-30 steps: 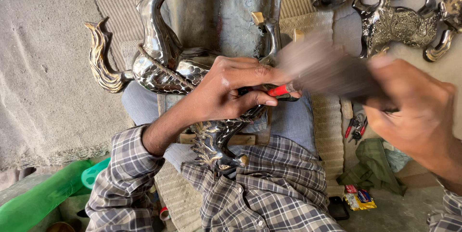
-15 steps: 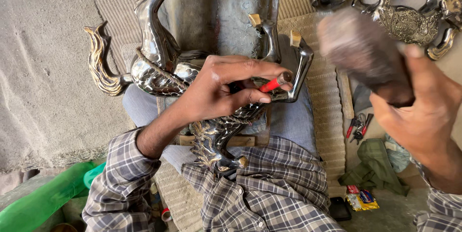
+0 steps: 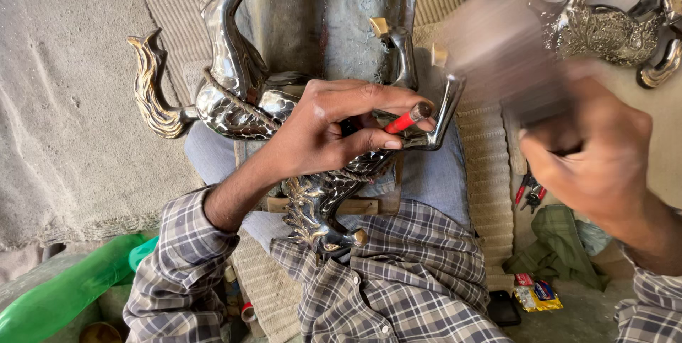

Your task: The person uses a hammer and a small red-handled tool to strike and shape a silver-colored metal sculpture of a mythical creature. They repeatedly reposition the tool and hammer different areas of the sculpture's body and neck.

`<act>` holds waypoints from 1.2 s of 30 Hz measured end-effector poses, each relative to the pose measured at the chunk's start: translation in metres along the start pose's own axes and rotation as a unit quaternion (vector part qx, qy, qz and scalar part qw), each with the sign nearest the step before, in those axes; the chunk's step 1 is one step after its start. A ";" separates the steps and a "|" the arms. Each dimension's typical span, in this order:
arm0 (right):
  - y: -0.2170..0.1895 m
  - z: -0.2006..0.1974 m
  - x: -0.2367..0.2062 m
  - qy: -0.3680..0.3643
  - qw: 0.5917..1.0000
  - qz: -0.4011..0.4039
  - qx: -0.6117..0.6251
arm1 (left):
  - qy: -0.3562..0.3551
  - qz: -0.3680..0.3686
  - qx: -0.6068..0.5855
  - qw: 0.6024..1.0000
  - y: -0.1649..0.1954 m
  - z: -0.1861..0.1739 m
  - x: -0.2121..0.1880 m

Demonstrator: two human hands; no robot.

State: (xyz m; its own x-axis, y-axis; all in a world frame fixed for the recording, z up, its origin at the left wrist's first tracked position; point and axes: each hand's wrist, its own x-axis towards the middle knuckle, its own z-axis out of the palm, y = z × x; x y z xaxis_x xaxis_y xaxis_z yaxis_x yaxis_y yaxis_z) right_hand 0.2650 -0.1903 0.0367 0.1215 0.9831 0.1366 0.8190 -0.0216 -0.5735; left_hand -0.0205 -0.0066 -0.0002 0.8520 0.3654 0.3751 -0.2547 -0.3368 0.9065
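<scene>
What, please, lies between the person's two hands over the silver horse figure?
In the head view, a bent metal leg of the silver horse figure stands between left hand and blurred right hand.

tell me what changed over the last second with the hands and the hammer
The right hand swung the blurred hammer up and left, toward the red-handled punch; a second ago it sat lower, then rose. The left hand kept gripping the punch against the shiny metal horse figure, which stayed on the lap.
</scene>
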 end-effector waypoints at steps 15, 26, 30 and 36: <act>-0.011 -0.007 0.017 -0.022 0.983 -0.159 -0.086 | -0.009 -0.014 -0.006 1.000 -0.002 0.001 0.000; -0.008 -0.012 0.016 -0.028 0.991 -0.115 -0.058 | -0.007 -0.021 -0.039 0.999 0.001 0.001 0.000; 0.001 -0.013 0.012 -0.042 0.997 -0.060 -0.021 | -0.010 -0.001 -0.062 0.998 0.000 0.001 0.001; 0.001 -0.017 0.007 -0.037 0.993 -0.095 -0.063 | -0.013 0.002 -0.061 0.998 -0.002 0.001 0.001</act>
State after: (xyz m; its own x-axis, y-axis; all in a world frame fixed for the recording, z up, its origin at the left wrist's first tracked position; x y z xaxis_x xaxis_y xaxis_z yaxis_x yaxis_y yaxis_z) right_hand 0.2758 -0.1861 0.0510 -0.0802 0.9822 0.1697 0.8876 0.1478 -0.4362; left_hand -0.0184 -0.0067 -0.0018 0.8615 0.3413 0.3758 -0.3109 -0.2306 0.9221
